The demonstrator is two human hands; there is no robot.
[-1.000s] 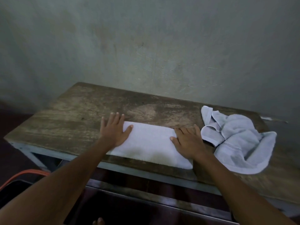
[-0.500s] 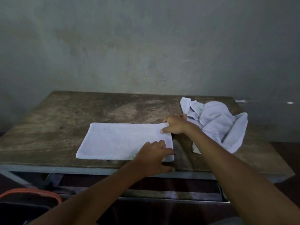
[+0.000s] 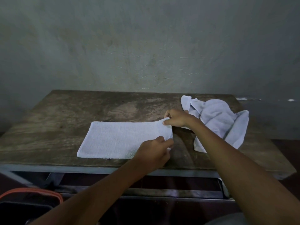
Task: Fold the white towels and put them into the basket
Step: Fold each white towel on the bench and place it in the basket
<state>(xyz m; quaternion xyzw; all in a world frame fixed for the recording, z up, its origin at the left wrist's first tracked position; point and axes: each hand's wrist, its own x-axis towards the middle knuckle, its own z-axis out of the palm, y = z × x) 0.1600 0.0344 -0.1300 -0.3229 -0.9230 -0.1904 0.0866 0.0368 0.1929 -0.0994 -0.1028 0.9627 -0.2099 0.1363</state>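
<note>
Altogether two towels [image 3: 123,138] [image 3: 217,120], two hands [image 3: 154,153] [image 3: 177,118], one basket [image 3: 32,191].

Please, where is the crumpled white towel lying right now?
In the head view, the crumpled towel lies on the far right part of the wooden table, just behind and right of the right hand, which pinches a corner of the flat towel.
</note>
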